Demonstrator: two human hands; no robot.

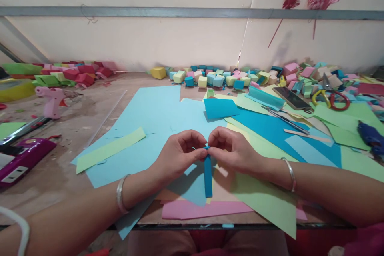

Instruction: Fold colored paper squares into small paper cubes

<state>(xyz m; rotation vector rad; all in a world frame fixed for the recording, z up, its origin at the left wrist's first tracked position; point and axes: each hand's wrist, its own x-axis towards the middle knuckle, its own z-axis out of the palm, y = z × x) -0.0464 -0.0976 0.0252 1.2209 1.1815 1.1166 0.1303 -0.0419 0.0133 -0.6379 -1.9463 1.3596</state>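
Observation:
A narrow folded strip of dark blue paper [208,178] hangs down toward me from between my fingertips, over the sheets on the table. My left hand [184,150] pinches its top end between thumb and fingers. From the other side, my right hand [231,146] pinches the same end, the two thumbs nearly touching. Under my hands lie a large light blue sheet [150,108] and light green sheets [267,200]. A pale green strip [111,150] rests on the blue sheet to the left.
Small paper cubes [202,82] line the wall. On the right are scissors [331,100], a phone [291,98], tweezers [285,119] and a blue glue gun [372,134]. A pink glue gun [51,102] and purple power strip [28,160] stand left. Pink paper [207,209] lies near the table edge.

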